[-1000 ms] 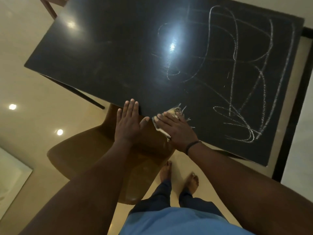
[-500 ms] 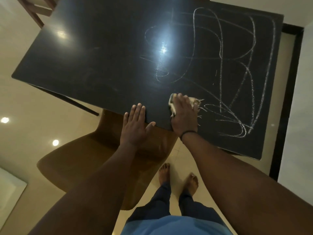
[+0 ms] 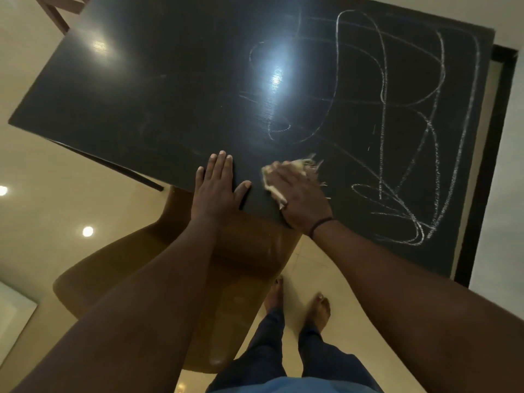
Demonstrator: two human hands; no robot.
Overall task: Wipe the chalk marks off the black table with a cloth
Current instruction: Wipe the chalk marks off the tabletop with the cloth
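Note:
The black table [image 3: 158, 89] fills the upper part of the head view. White chalk marks [image 3: 397, 114] loop over its right half, with a dense scribble near the front right corner. My right hand [image 3: 300, 194] presses a pale frayed cloth [image 3: 300, 165] flat on the table near its front edge, just left of the scribble; most of the cloth is hidden under the hand. My left hand [image 3: 217, 185] rests flat on the front edge with fingers straight and thumb spread, a little left of the cloth.
A brown chair [image 3: 158, 268] stands below the table's front edge, under my left arm. My bare feet [image 3: 300, 302] are on the beige tiled floor. A dark frame [image 3: 485, 171] runs along the table's right side. Wooden furniture [image 3: 54, 9] shows at top left.
My right hand with the cloth swept right along the front edge, then came back a little to the left. My left hand stays planted on the edge.

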